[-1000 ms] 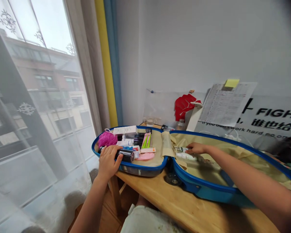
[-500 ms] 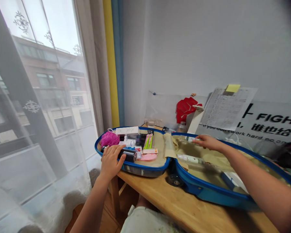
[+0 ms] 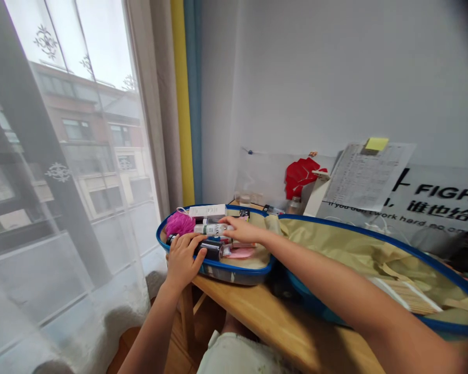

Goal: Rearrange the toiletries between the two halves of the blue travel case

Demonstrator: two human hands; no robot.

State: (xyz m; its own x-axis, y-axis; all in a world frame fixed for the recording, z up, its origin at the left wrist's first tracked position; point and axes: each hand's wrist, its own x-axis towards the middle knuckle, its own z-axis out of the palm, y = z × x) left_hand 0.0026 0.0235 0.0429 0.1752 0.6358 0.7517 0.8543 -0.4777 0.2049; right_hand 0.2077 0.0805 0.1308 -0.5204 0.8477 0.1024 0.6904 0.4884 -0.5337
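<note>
A blue-rimmed suitcase lies spread open on a wooden table. My left hand is at the near edge of its left half, fingers curled over a black cylindrical bottle. Over the same half, my right hand is closed round the end of a white bottle, which lies sideways above the packed items. Beside the bottle sits a magenta bath puff. Behind it is a white box. A pink flat item shows by the black bottle; my right hand partly covers the packages there.
The suitcase's right half has a beige lining and a striped, white-edged pack, partly behind my right forearm. The wooden table extends under it. Papers and red paper pieces stand along the wall. Sheer curtains hang left.
My right hand has moved left from the suitcase's right half to the left half, with a white bottle in it. My left hand stays on the black bottle.
</note>
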